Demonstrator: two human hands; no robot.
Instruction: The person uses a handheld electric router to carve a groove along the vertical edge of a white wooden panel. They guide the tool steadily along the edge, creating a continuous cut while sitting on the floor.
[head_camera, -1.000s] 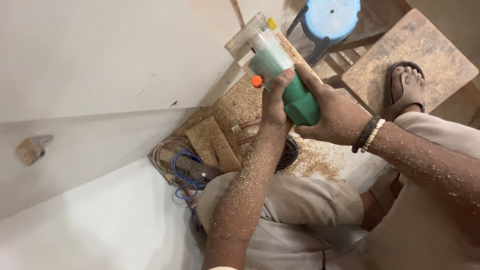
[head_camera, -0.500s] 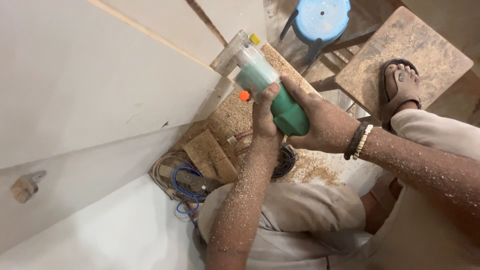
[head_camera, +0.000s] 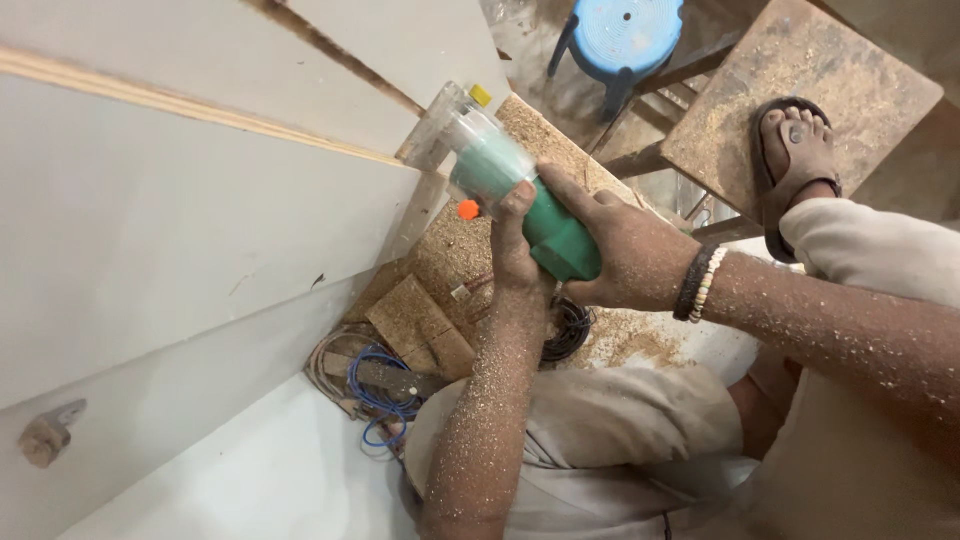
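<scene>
— Hands first: what are they doing?
— Both are clenched round a green trimmer router (head_camera: 520, 205). The right hand (head_camera: 625, 250) wraps the green body from the far side; the left hand (head_camera: 517, 250) grips it from below, thumb up along the casing. Sawdust coats both forearms.
— Where does the tool sit?
— Its clear base presses against the edge of a white laminated board (head_camera: 200, 230), near the corner, tilted up to the left.
— And around it?
— Sawdust-covered wood scraps (head_camera: 420, 325) and blue wire (head_camera: 375, 390) lie below; a sandalled foot (head_camera: 795, 160) rests on a dusty wooden stool (head_camera: 860, 80), with a blue plastic stool (head_camera: 625, 35) beyond
</scene>
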